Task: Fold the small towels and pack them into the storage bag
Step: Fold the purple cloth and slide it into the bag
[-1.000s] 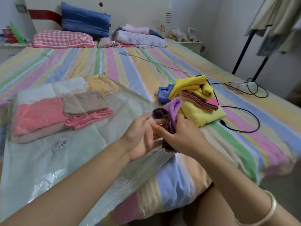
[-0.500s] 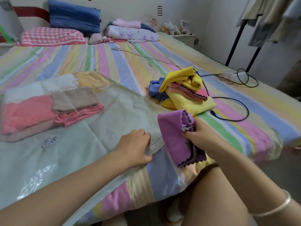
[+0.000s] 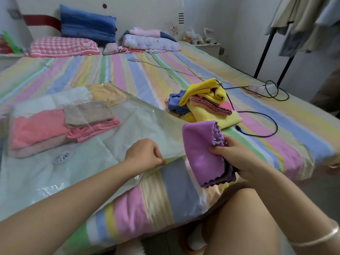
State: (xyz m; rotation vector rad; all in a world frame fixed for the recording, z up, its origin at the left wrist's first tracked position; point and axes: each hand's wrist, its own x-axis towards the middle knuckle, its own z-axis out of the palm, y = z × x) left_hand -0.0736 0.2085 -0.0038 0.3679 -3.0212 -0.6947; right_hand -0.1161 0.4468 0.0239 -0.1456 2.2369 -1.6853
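head view, a bedroom: a bed (image 3: 184,74) under a sheet of pastel stripes fills most of the frame, with a person standing at its near edge. a large clear storage bag (image 3: 77,173) lies flat on the left half of the sheet, its near right corner reaching the mattress edge. folded towels (image 3: 60,124) already sit inside at the far left end: pink, beige, white and pale yellow pieces, packed side by side and partly stacked. a round white valve (image 3: 63,157) shows on the bag's top face, just in front of them. to the right of the bag, an unfolded heap of small towels (image 3: 206,105), yellow, blue and pink, rests on the sheet, with a black cable (image 3: 261,126) looping beside and behind it. the right hand (image 3: 233,157) grips a folded purple towel (image 3: 204,153) with a scalloped edge, fingers wrapped round its right side and thumb pressed on its face, holding it over the bed edge just right of the bag's corner. the left hand (image 3: 145,153) is curled almost shut, fingertips pinching the bag's plastic edge at that corner. a thin bracelet (image 3: 316,240) circles the right wrist. pillows (image 3: 73,37) and folded bedding (image 3: 150,41) sit at the head of the bed.
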